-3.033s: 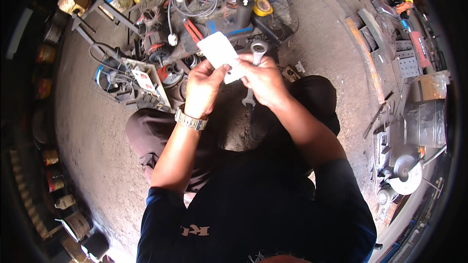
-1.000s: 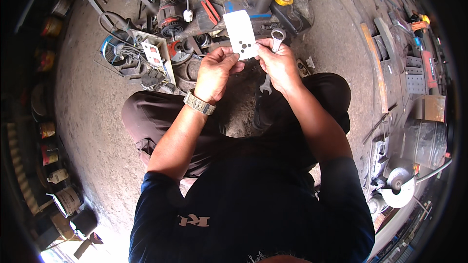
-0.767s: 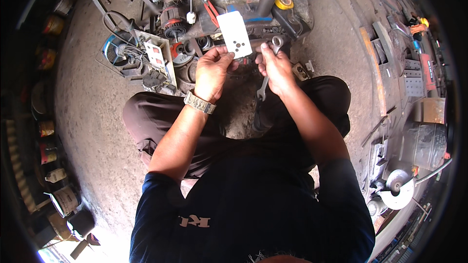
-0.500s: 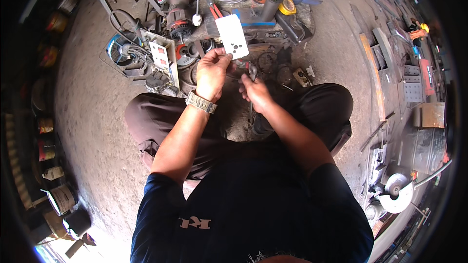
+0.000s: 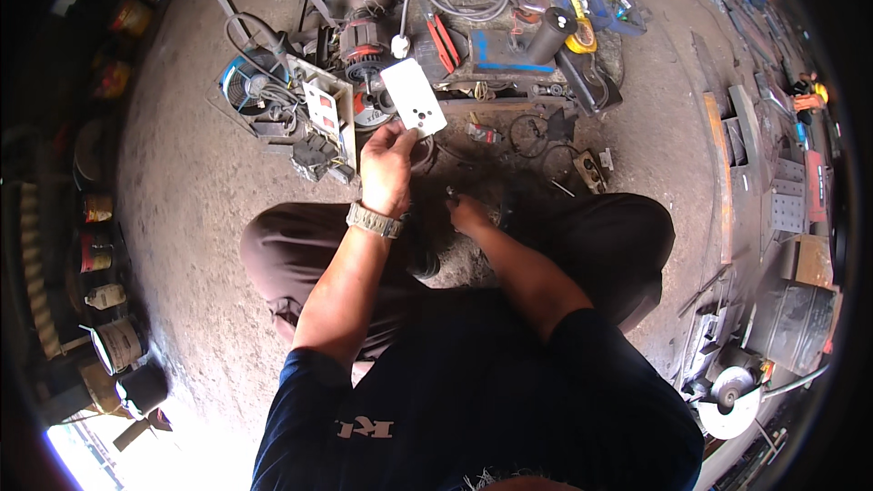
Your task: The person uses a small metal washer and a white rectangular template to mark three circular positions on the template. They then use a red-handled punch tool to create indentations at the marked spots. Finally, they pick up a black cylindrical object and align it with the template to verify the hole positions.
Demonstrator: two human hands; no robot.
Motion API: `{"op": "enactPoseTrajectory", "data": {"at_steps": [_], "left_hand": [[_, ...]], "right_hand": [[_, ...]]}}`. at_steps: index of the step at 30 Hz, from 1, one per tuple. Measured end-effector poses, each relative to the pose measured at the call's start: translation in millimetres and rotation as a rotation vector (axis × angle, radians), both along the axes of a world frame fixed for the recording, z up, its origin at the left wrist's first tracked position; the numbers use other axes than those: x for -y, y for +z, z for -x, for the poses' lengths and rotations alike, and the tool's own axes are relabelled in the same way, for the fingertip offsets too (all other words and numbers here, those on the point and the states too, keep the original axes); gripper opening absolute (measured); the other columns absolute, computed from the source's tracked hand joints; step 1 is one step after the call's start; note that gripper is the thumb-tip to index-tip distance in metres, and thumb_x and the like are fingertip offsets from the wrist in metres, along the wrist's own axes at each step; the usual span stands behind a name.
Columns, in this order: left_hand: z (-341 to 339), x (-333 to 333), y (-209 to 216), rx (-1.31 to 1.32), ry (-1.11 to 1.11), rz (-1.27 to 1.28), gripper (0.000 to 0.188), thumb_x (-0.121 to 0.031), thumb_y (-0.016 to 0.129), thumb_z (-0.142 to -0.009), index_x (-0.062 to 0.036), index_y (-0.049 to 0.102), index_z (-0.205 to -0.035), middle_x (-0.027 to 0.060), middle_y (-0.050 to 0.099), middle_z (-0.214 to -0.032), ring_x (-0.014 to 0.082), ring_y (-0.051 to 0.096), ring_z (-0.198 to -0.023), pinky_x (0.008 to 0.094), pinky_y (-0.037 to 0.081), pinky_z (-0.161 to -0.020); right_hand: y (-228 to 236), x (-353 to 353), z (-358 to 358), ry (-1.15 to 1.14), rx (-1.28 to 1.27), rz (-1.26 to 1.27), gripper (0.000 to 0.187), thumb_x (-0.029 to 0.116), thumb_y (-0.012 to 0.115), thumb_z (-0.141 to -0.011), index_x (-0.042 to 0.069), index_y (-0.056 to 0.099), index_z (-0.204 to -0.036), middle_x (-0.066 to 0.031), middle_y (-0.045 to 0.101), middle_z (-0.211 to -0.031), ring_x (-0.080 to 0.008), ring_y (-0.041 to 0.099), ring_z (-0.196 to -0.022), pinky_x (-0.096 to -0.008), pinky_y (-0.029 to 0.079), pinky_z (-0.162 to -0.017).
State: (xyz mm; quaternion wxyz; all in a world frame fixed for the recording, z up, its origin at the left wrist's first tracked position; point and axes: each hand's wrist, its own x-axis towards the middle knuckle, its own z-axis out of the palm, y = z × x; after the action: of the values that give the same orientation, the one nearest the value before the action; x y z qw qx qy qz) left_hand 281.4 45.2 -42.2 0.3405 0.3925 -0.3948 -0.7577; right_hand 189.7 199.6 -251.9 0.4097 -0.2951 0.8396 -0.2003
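My left hand (image 5: 386,173) is raised in front of me, its thumb and fingers pinching the lower edge of a flat white plate (image 5: 409,94) with rounded corners. Several small dark holes pierce the plate near the held end. Lower down, between my knees, my right hand (image 5: 468,215) is closed. A small metallic tip (image 5: 450,191) pokes out above its fingers, while the rest of what it holds is lost in shadow. Beyond the plate, red-handled pliers (image 5: 443,44) lie on the low worktop (image 5: 498,25).
A motor armature (image 5: 364,50) and a small blue-rimmed fan (image 5: 244,82) stand at far left. Coiled cable (image 5: 455,0), a black cylinder (image 5: 549,35) and a yellow tape measure (image 5: 582,36) are on the worktop. Metal bars (image 5: 718,164) and a cutting disc machine (image 5: 730,391) line the right.
My right hand has dropped nearer to me and away from the plate, bringing its held item along. My left hand and the plate have shifted slightly left and nearer. The view has also shifted.
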Motion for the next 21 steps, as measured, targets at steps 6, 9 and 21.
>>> {"op": "enactPoseTrajectory", "data": {"at_steps": [6, 9, 21], "left_hand": [[7, 19, -18, -0.04, 0.121, -0.002, 0.009, -0.007, 0.066, -0.102, -0.0038, 0.071, -0.108, 0.0046, 0.074, -0.099, 0.0143, 0.069, -0.08, 0.0308, 0.058, -0.074], [18, 24, -14, -0.029, 0.159, -0.004, 0.008, -0.01, 0.065, -0.104, -0.0057, 0.071, -0.108, 0.0036, 0.073, -0.098, 0.0148, 0.069, -0.079, 0.0318, 0.058, -0.074], [20, 33, -31, -0.004, 0.199, 0.012, 0.01, -0.011, 0.063, -0.105, -0.0061, 0.068, -0.099, 0.0013, 0.07, -0.094, 0.012, 0.067, -0.081, 0.0326, 0.061, -0.077]], "right_hand": [[-6, 30, 29, -0.238, -0.128, 0.163, 0.041, 0.032, 0.067, -0.101, -0.003, 0.069, -0.12, -0.0279, 0.075, -0.107, -0.0419, 0.075, -0.1, -0.0495, 0.057, -0.088], [-35, 35, 51, -0.274, -0.01, 0.085, 0.042, 0.031, 0.069, -0.1, -0.004, 0.069, -0.124, -0.0301, 0.073, -0.112, -0.0429, 0.073, -0.108, -0.05, 0.055, -0.093], [120, 111, 104, -0.175, -0.545, 0.882, 0.017, 0.014, 0.067, -0.1, 0.005, 0.071, -0.113, -0.0185, 0.07, -0.11, -0.044, 0.069, -0.096, -0.0508, 0.057, -0.083]]}}
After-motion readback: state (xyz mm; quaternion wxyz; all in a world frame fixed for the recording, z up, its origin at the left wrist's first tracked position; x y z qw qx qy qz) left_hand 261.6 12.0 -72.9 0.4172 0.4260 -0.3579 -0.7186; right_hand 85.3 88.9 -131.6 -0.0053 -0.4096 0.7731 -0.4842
